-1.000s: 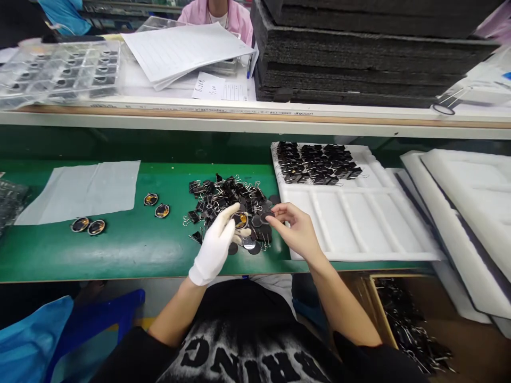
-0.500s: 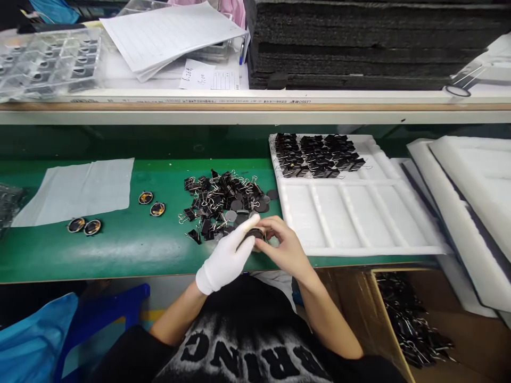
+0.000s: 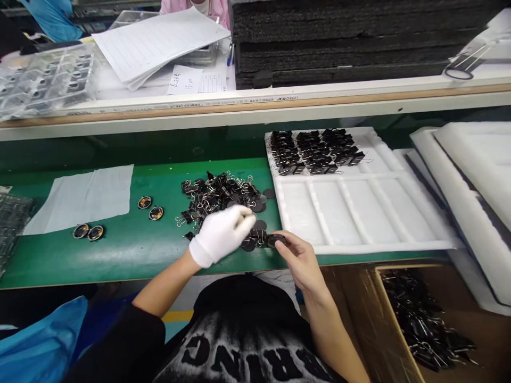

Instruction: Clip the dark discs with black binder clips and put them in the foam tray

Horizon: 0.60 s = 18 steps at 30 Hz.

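My left hand [image 3: 223,231], in a white glove, is over the near side of a pile of black binder clips [image 3: 219,189]. Its thumb and fingers are pinched together; whatever they may hold is hidden. My bare right hand [image 3: 301,258] grips a thick round black piece [image 3: 276,240] between thumb and fingers, just above the green table's front edge. Left of that piece is a binder clip [image 3: 259,238]; I cannot tell whether it touches it. Flat dark discs [image 3: 269,194] lie among and beside the clips.
On the right, a white foam tray [image 3: 295,213] carries rows of clips [image 3: 317,151]. More foam trays [image 3: 475,159] lean beyond it. A cardboard box of clips [image 3: 427,324] stands below. Several round gold-and-black pieces [image 3: 156,213] and a white sheet [image 3: 88,197] lie left.
My hands have moved apart. The left has gone left toward the clip pile; the right has shifted slightly right with the round black piece. The camera view has tilted a little.
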Tool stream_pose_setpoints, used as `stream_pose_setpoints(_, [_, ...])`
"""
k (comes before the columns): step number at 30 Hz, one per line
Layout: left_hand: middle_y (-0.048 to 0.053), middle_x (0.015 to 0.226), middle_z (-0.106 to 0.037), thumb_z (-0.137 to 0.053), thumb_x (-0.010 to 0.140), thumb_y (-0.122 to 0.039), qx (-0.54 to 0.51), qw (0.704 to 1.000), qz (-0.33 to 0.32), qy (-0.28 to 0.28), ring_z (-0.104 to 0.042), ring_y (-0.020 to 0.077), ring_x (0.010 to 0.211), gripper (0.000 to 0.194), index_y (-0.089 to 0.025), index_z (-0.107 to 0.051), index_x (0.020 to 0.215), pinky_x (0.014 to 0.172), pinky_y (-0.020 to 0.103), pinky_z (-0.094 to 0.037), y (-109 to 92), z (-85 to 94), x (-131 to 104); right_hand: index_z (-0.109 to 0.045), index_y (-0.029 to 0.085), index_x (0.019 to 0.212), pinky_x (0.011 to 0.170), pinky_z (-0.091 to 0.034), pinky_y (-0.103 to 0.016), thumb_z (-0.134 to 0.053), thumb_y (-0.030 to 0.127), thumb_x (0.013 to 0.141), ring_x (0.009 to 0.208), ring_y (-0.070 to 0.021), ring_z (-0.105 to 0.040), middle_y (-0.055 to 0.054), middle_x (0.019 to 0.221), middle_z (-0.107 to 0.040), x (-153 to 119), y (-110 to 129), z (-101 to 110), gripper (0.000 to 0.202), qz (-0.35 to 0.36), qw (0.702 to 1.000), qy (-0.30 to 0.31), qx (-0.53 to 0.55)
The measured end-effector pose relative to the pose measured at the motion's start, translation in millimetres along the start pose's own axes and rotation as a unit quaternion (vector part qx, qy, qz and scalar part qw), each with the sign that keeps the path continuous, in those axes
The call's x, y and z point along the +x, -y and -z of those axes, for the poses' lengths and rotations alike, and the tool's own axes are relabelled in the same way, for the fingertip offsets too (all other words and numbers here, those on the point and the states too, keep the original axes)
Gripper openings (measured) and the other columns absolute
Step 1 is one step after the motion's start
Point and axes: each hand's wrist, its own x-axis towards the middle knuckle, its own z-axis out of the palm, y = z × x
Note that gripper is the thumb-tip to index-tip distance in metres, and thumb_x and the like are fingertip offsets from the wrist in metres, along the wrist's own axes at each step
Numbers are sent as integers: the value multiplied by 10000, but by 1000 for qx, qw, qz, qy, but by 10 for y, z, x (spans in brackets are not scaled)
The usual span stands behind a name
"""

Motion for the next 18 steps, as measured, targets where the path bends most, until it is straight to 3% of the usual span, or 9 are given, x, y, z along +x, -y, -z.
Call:
stream_pose_setpoints(2, [89,759,-744,-425,1010,-607,166,983,56,-46,-735,267,766,541,-186,-754,933,753,375,-531,-15,23,304,-824,286,1020,806,-554,-306,-802,420,872,860,-176,-643,-40,962,-740,14,-14,-14,200,-38,997,-27,60])
stream_pose_setpoints(4, [123,722,-731,-451,965,-684,238,968,72,-25,-739,327,771,603,-172,-757,870,723,403,-518,-15,-26,579,-828,271,1009,750,-533,-276,-831,437,840,806,-151,-605,-38,953,-731,18,-20,-57,236,-57,990,-36,123])
stream_pose_setpoints(6, [152,749,-744,-495,964,-614,258,964,69,-2,-749,355,803,544,-154,-768,862,721,408,-512,1,-100,769,-834,267,997,755,-525,-264,-858,434,811,816,-145,-596,-38,970,-732,9,-17,-106,251,-62,985,-33,159])
stream_pose_setpoints(8, [173,780,-754,-514,977,-437,264,962,65,-1,-755,357,826,419,-138,-770,833,729,405,-506,29,-141,852,-840,265,987,776,-523,-266,-875,421,793,828,-147,-598,-37,956,-731,-8,-7,-140,251,-66,983,-16,172])
stream_pose_setpoints(10, [184,794,-753,-494,974,-315,264,962,62,-21,-755,348,828,367,-128,-758,802,732,400,-498,55,-119,833,-844,263,980,779,-523,-272,-882,408,785,819,-149,-598,-35,927,-726,-21,6,-152,246,-70,980,4,185])
stream_pose_setpoints(13, [158,765,-736,-429,1019,-352,241,967,46,-66,-744,299,803,435,-143,-715,766,722,365,-488,68,-25,663,-841,262,996,805,-525,-283,-865,395,806,849,-159,-615,-41,955,-738,-11,23,-153,234,-70,972,22,222])
stream_pose_setpoints(15, [97,706,-711,-339,1065,-386,211,973,31,-86,-717,218,723,502,-167,-679,769,690,307,-481,58,-9,487,-841,257,1001,893,-522,-291,-853,386,821,956,-173,-638,-53,1090,-748,15,36,-170,222,-60,966,30,251])
stream_pose_setpoints(18, [1,603,-637,-231,1103,-385,110,989,7,-100,-608,120,541,537,-195,-632,801,591,235,-451,43,-121,190,-841,262,1038,1064,-467,-318,-841,383,833,1154,-198,-628,-54,1354,-688,59,62,-230,238,-40,953,47,297])
